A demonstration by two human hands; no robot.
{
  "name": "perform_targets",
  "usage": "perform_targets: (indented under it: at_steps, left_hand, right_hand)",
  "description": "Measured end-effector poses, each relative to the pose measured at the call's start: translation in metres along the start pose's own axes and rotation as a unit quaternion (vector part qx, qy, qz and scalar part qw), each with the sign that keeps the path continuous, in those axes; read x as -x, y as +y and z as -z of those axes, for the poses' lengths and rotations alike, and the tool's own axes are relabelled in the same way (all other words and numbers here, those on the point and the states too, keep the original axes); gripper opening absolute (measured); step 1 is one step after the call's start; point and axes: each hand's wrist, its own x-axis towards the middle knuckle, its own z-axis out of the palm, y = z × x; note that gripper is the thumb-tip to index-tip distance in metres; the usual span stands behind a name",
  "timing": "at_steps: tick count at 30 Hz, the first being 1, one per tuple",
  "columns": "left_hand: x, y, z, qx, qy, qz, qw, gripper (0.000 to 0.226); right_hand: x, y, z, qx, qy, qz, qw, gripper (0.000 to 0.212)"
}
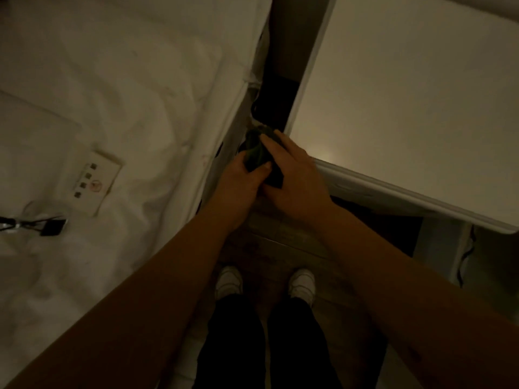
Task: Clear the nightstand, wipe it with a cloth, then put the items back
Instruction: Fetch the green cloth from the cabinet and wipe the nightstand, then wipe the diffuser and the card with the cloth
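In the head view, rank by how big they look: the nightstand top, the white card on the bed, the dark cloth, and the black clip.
1. nightstand top
2. white card
3. dark cloth, partly hidden by both hands, so unsure against the card
4. black clip

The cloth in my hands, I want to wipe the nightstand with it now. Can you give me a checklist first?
1. Cloth held: ok. The left hand and the right hand both grip the dark cloth.
2. Cloth over the top: not ok. It is by the near corner, above the gap beside the bed.
3. Nightstand top cleared: ok, as far as the view shows.
4. Items set aside: ok. The white switch panel and the glasses lie on the bed.
5. Cloth damp or clean: cannot tell, too dark.
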Motion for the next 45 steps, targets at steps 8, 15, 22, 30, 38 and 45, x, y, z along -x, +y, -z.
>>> perform_targets:
  at_steps: [8, 15, 22, 30, 38, 45]
  left_hand:
    - [0.031, 0.02, 0.017, -0.109, 0.018, -0.037, 0.993, 0.041]
    - [0.062, 0.045, 0.045, 0.044, 0.023, -0.007, 0.999, 0.051]
    - [0.106, 0.048, 0.069, 0.038, -0.057, -0.063, 0.996, 0.063]
    - [0.157, 0.035, 0.095, 0.18, 0.195, -0.055, 0.963, 0.021]
    - [0.228, 0.013, 0.13, 0.388, 0.265, 0.035, 0.882, 0.015]
    - [0.281, -0.011, 0.197, 0.392, 0.288, 0.044, 0.873, 0.018]
  right_hand:
    - [0.001, -0.023, 0.04, -0.001, -0.164, 0.022, 0.986, 0.117]
    - [-0.012, -0.056, 0.048, -0.065, -0.172, -0.022, 0.983, 0.09]
    - [-0.002, -0.093, 0.038, -0.435, -0.136, -0.18, 0.872, 0.053]
    - [0.002, -0.113, 0.021, -0.286, -0.28, -0.141, 0.906, 0.016]
    - [0.021, -0.183, -0.014, -0.049, -0.474, 0.036, 0.879, 0.084]
    - [0.075, -0.234, -0.113, -0.16, -0.494, 0.051, 0.853, 0.066]
